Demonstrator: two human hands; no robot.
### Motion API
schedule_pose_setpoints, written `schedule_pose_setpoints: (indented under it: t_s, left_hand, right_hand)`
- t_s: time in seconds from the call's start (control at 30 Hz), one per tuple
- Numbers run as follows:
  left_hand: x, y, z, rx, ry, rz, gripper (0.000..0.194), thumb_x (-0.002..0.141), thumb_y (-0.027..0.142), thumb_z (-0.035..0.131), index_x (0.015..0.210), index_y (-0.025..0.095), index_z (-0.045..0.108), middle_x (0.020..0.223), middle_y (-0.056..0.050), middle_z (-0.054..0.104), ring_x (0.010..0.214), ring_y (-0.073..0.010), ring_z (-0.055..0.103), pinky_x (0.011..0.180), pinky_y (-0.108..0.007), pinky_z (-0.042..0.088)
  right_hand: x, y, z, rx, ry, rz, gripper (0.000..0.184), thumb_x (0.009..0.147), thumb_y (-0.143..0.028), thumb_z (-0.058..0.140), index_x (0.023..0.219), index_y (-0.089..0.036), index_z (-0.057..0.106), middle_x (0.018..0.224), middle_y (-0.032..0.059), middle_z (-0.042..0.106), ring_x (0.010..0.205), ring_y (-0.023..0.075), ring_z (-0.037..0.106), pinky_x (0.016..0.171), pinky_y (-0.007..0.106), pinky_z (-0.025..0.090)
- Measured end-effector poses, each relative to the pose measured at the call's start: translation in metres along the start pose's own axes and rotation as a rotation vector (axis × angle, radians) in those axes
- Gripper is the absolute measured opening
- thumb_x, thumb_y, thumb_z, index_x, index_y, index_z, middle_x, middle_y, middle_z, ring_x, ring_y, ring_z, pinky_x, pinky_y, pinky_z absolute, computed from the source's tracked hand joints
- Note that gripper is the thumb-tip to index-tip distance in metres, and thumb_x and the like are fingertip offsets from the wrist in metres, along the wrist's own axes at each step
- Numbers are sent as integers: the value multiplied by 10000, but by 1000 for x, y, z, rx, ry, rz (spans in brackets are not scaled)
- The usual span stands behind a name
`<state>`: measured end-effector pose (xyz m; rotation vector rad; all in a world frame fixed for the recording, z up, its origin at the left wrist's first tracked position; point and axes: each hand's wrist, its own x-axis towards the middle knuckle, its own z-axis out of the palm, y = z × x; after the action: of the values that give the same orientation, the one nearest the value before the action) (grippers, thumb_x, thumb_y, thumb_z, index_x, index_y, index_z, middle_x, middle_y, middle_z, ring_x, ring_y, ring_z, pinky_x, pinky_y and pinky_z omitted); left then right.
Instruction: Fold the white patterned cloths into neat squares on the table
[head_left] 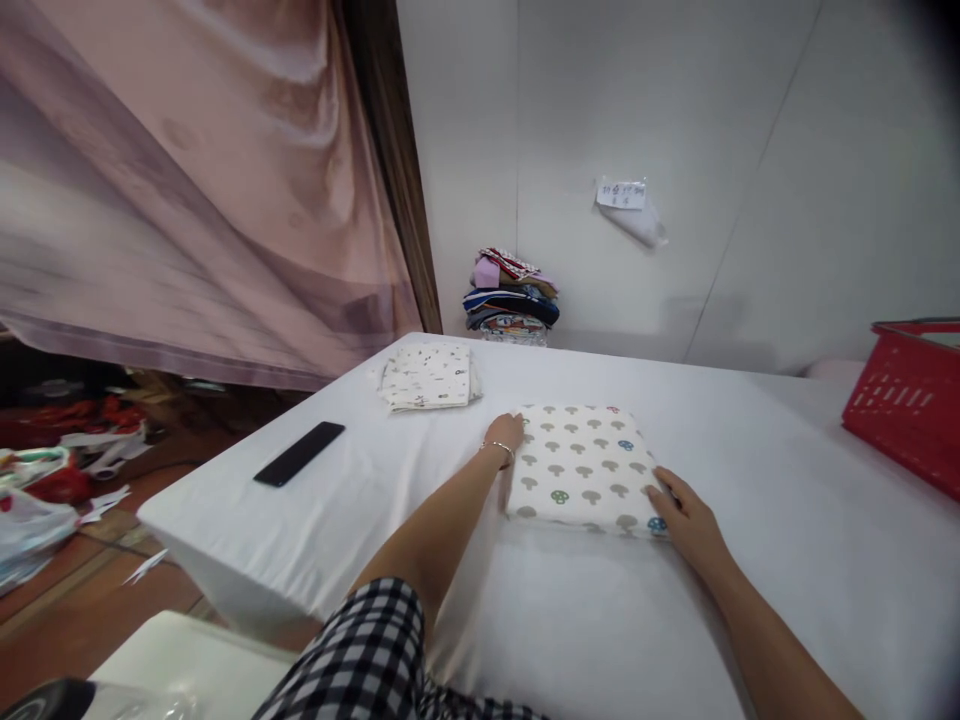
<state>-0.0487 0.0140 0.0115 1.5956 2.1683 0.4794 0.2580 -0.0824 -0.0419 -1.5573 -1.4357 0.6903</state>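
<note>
A folded white cloth (581, 462) printed with grey, green, blue and red mushrooms lies flat on the white-covered table (592, 590) in front of me. My left hand (506, 432), with a thin bracelet at the wrist, grips its far left edge; some of its fingers are hidden. At the right edge, near the front corner, my right hand (686, 520) holds the cloth, with fingertips on its top. Farther left on the table is another folded white cloth (427, 377) with a small dark print.
A flat black object (300, 455) lies near the table's left edge. Against the wall rises a stack of folded fabrics (512, 298). A red plastic basket (907, 400) stands at the right. Pink curtain (225, 180) hangs at the left, and plastic bags (34, 530) lie below it.
</note>
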Motion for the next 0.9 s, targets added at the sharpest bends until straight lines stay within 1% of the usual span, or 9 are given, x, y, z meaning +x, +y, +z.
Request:
schedule_pose_setpoints:
  t_s: [0.07, 0.17, 0.23, 0.33, 0.43, 0.6, 0.7, 0.77, 0.9]
  left_hand:
    - [-1, 3, -3, -1, 14, 5, 422, 890, 414, 321, 1029, 119, 590, 1091, -175, 617, 1000, -239, 589, 828, -316, 427]
    - [-5, 15, -5, 5, 84, 52, 494, 868, 460, 349, 1205, 125, 483, 1287, -181, 486, 1151, -259, 492, 922, -359, 380]
    - [-9, 22, -1, 44, 125, 188, 557, 864, 492, 334, 1302, 153, 388, 1416, -147, 342, 1288, -256, 335, 1023, -400, 280]
    - [-12, 24, 10, 134, 76, 350, 624, 852, 552, 301, 1348, 177, 341, 1488, -96, 202, 1366, -259, 152, 1090, -456, 125]
    - [-8, 15, 21, 150, 4, 269, 673, 835, 600, 272, 1380, 206, 294, 1503, -76, 149, 1368, -279, 137, 1086, -480, 119]
    - [1, 5, 28, 136, 39, 286, 679, 834, 609, 247, 1388, 218, 275, 1502, -63, 162, 1356, -268, 173, 1068, -456, 189]
    - [1, 6, 28, 144, 59, 294, 652, 839, 588, 266, 1377, 222, 296, 1494, -65, 193, 1334, -272, 225, 1054, -441, 218]
    - [0, 8, 28, 145, 67, 300, 647, 839, 583, 273, 1375, 220, 303, 1491, -66, 205, 1320, -282, 253, 1048, -445, 224]
    - [-3, 8, 26, 130, 69, 297, 649, 842, 574, 275, 1380, 212, 303, 1488, -66, 212, 1305, -296, 277, 1048, -456, 219]
  right_hand:
    - [0, 0, 0, -8, -8, 23, 478, 742, -486, 559, 1152, -241, 585, 1268, 37, 538, 1178, 269, 473, 1022, 432, 363]
    - [0, 1, 0, -14, -15, 23, 478, 748, -486, 552, 1154, -237, 580, 1274, 42, 533, 1182, 264, 470, 1029, 433, 354]
    - [1, 1, 0, -9, -13, -2, 465, 753, -481, 549, 1142, -228, 586, 1273, 44, 532, 1194, 258, 461, 1045, 433, 333]
    - [1, 0, 1, 6, -12, -46, 448, 760, -475, 547, 1120, -213, 596, 1284, 52, 521, 1211, 248, 445, 1062, 427, 308]
    - [1, -1, 2, 29, -17, -79, 415, 763, -466, 551, 1091, -218, 612, 1292, 53, 515, 1217, 242, 440, 1068, 426, 303]
    - [-2, -6, -4, -26, -47, -36, 431, 771, -478, 541, 1119, -232, 605, 1322, 39, 488, 1232, 246, 424, 1064, 428, 304]
    - [2, -30, -8, -182, -63, -83, 435, 807, -472, 494, 1169, -248, 578, 1360, 38, 445, 1280, 252, 357, 1062, 438, 295]
    - [12, -56, -4, -303, -93, -209, 446, 836, -459, 451, 1223, -255, 538, 1396, 33, 396, 1325, 244, 274, 1072, 435, 267]
    - [51, -101, 23, -474, -219, -465, 548, 879, -486, 370, 1357, -218, 381, 1479, 34, 223, 1373, 223, 120, 1105, 420, 148]
